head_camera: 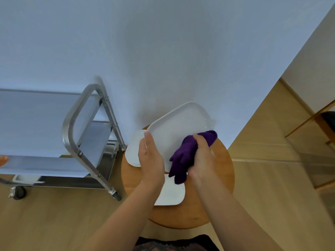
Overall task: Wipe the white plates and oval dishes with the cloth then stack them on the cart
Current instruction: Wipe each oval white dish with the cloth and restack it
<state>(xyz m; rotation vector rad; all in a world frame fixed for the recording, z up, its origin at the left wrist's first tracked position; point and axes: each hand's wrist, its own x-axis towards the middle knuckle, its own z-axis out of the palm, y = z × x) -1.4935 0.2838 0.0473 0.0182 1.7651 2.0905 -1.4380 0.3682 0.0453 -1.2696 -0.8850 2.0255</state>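
your left hand [151,156] grips the white oval dish [178,127], right hand [203,156] clutches the purple cloth [184,156]; two white plates [133,149] wait unwiped.

The left hand [151,158] hides the near edge of the held dish [176,131].

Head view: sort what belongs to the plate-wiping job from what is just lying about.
Job:
held white dish
purple cloth
left hand
right hand
two white plates on the stool
metal cart

Just there:
round wooden stool
orange thing at the left edge
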